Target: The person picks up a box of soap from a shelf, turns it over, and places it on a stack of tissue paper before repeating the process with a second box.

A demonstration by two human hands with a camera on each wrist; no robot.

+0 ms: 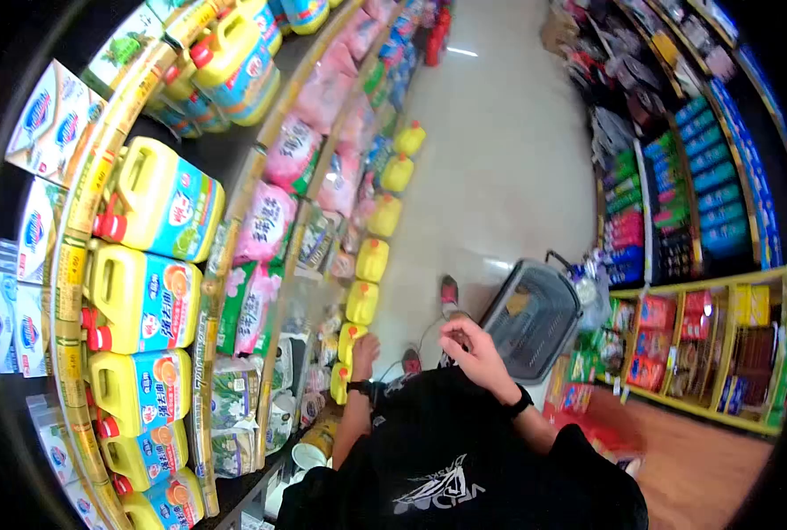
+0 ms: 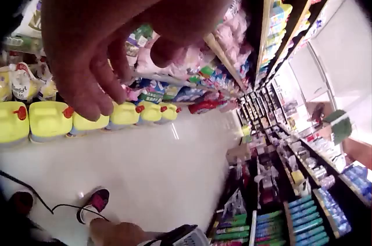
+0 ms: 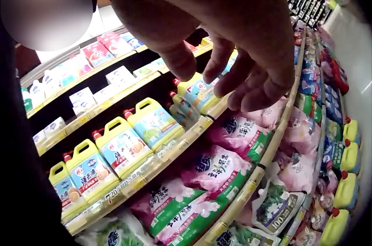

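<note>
My left hand (image 1: 366, 356) hangs by the lower shelves with loosely bent fingers and nothing in them. Nearest to it is the row of yellow jugs (image 1: 362, 303) standing on the floor along the shelf foot. In the left wrist view this hand (image 2: 139, 31) overlaps those yellow jugs (image 2: 51, 119). My right hand (image 1: 480, 352) is raised in front of my body, holding nothing, its fingers relaxed. The right wrist view has this hand (image 3: 226, 42) in front of shelves with yellow detergent jugs (image 3: 122, 146) and pink bags of washing powder (image 3: 218, 170).
A grey shopping basket (image 1: 535, 318) stands on my right. Tall shelves (image 1: 234, 221) run along my left, with boxes, jugs and bags. Across the pale aisle floor (image 1: 486, 159) are more shelves of packaged goods (image 1: 707, 190). A thin cable (image 2: 64, 206) hangs near my shoes (image 2: 94, 202).
</note>
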